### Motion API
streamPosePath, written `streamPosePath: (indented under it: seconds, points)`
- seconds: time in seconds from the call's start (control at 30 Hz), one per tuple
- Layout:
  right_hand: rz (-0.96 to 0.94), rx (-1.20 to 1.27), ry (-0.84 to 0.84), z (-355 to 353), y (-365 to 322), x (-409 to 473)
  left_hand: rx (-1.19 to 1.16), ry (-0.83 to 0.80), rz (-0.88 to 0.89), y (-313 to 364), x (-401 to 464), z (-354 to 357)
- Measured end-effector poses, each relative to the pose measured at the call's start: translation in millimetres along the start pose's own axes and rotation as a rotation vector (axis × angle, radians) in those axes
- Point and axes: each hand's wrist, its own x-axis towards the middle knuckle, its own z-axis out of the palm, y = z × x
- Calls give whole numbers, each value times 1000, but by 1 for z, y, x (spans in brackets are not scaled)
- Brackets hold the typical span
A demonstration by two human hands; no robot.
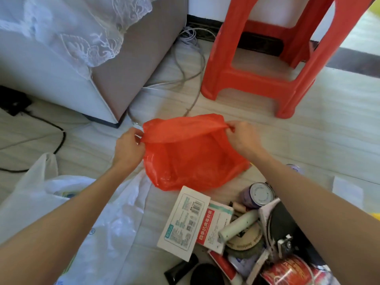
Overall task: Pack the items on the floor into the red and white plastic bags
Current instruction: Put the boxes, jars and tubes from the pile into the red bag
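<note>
Pale floor (267, 124) by a red stool (267, 79) carries the red bag (191, 159), its rim pinched by the left hand (128, 147) and right hand (243, 136), with the white bag (61, 202) at left and boxes (185, 221) and a can (259, 194) nearby.

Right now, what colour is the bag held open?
Red bag, clearest in the head view.
</note>
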Motion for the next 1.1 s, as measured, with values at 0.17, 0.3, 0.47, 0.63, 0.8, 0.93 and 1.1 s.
streamPosePath:
  seconds: [0.17, 0.3, 0.47, 0.63, 0.8, 0.93, 1.1]
  points:
    - [13, 149, 179, -1, 3, -39, -145, 21, -18, -4, -21, 3]
    - [-15, 5, 101, 26, 30, -120, -109, -121, -65, -25, -102, 26]
    - [-159, -401, -343, 57, 53, -171, 286, -547, 10, -47, -182, 65]
    - [-219, -432, -518, 68, 33, -171, 502, -456, 65, -45, -193, 64]
    - [-149, -576, -722, 81, 36, -176, 492, -518, 119, -54, -212, 68]
    - [-88, -558, -724, 75, 38, -172, 276, -488, 81, -67, -200, 51]
    - [-88, -401, -548, 72, 41, -174, -21, -445, -87, -58, -176, 19]
